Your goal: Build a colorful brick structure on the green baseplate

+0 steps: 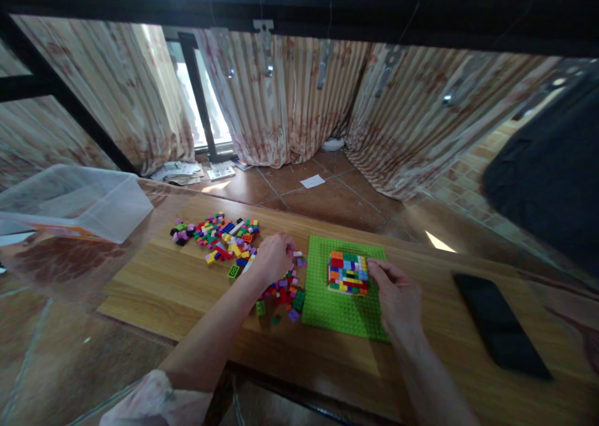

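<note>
A green baseplate (341, 317) lies on the wooden table (178, 289). On it stands a block built of many-coloured bricks (347, 272). My right hand (395, 295) rests against the block's right side, fingers curled and touching it. My left hand (274, 256) is closed, knuckles up, over a scatter of loose coloured bricks (224, 239) just left of the baseplate. What its fingers hold is hidden. More loose bricks (283, 295) lie under and in front of that hand.
A clear plastic tub (75, 201) lies at the table's left end. A black phone (500, 326) lies flat at the right. Beyond the table are a tiled floor, curtains, papers and a black metal frame. A dark cloth shape hangs at the far right.
</note>
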A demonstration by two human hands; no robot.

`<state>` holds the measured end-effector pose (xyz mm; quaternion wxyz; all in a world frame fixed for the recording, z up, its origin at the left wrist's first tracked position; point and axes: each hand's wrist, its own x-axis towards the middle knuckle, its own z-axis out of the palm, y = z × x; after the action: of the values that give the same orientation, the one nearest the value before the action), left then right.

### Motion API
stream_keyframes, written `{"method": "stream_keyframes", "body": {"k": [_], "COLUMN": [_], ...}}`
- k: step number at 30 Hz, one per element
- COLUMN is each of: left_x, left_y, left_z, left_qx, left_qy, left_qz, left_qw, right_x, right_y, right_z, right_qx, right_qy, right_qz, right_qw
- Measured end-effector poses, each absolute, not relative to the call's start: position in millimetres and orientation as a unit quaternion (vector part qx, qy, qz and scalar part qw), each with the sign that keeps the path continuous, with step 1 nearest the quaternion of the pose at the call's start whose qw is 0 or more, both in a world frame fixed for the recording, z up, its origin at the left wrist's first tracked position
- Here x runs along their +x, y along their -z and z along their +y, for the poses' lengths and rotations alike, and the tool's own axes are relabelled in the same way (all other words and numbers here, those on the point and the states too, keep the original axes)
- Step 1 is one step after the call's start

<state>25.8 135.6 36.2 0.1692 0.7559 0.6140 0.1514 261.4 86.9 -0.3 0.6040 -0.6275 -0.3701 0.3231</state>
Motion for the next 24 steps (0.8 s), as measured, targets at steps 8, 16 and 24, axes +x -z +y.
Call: {"method": "stream_keyframes", "body": {"k": [8, 16, 24], "left_x": [18.4, 23.4, 30.2], "left_y": [-34.1, -34.9, -34.3], "left_z": [134.3, 128.3, 123.7], "left_qx": [0.804, 0.837, 0.837], "left_qy": [-0.149, -0.153, -0.133], "left_qz": [0.549, 0.499, 0.514], "left_qw": [0.172, 0.165, 0.132], "right_x": [259.1, 258.6, 257.5], "right_y": [-4.5, -4.9, -5.9], "right_z": [88.3, 87.2, 87.1], "right_qx": [-0.631, -0.629, -0.625], "right_qy": [-0.338, -0.345, -0.349], "right_qz": [-0.346, -0.350, -0.349], "right_qw": [0.606, 0.602, 0.605]}}
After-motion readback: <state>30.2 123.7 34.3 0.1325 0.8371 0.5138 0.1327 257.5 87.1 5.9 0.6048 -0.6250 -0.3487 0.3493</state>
